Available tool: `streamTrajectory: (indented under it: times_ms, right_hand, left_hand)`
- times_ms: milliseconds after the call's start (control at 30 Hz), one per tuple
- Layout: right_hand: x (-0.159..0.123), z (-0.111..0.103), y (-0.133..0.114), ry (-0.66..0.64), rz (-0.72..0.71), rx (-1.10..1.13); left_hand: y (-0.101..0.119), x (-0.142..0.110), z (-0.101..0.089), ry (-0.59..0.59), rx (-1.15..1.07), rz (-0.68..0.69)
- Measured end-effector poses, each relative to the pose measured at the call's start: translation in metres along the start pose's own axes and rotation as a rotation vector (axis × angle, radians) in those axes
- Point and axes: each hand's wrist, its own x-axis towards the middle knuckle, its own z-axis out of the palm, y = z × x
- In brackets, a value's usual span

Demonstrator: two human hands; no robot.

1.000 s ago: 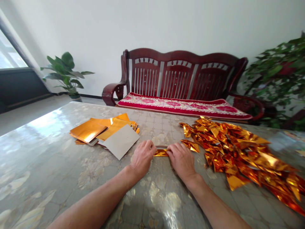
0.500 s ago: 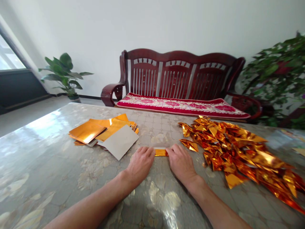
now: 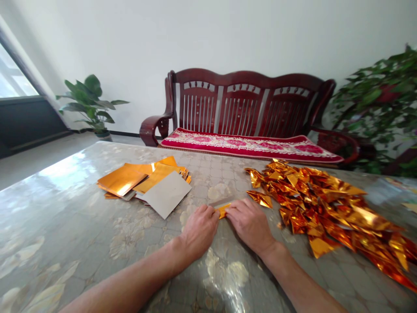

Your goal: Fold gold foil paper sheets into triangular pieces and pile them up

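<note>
A narrow folded strip of gold foil paper (image 3: 223,211) lies between my two hands at the middle of the table. My left hand (image 3: 201,228) pinches its left end, fingers closed. My right hand (image 3: 250,222) grips the other end, with its thumb and fingertips pressed together. Much of the strip is hidden beneath the fingers. To the left rests a loose stack of flat gold foil sheets (image 3: 122,179), topped by one sheet grey side up (image 3: 167,194). On the right spreads a heap of folded gold foil pieces (image 3: 321,202), one of them (image 3: 259,198) lying slightly apart.
The table (image 3: 130,261) has a glossy, flower-patterned cover. Behind it stands a dark red wooden bench (image 3: 239,104) with a red and white seat cover (image 3: 241,142). Potted plants stand at left (image 3: 93,104) and right (image 3: 374,95). A clear plastic bag (image 3: 384,191) lies at the right.
Both hands have drawn closer together, the left one shifting right. The gold strip between them has tilted, its right end now higher, and less of it shows.
</note>
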Motion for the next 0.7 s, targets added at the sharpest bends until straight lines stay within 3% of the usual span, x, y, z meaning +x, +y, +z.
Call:
streamTrajectory:
  times_ms: [133,267,500,700]
  right_hand:
    - [0.001,0.001,-0.003,-0.064,-0.150,0.023]
    - [0.001,0.008,-0.004,-0.025,-0.187,-0.067]
    - [0.002,0.015,-0.005,0.051,-0.116,-0.102]
    - [0.002,0.016,-0.001,0.051,-0.026,-0.050]
  left_hand:
    - [-0.008,0.005,-0.003,0.004,-0.088,-0.039]
    - [-0.021,0.006,-0.012,-0.012,-0.113,0.038]
    - [-0.037,0.008,-0.014,0.069,-0.057,0.130]
    - [-0.033,0.015,-0.004,0.127,-0.013,0.140]
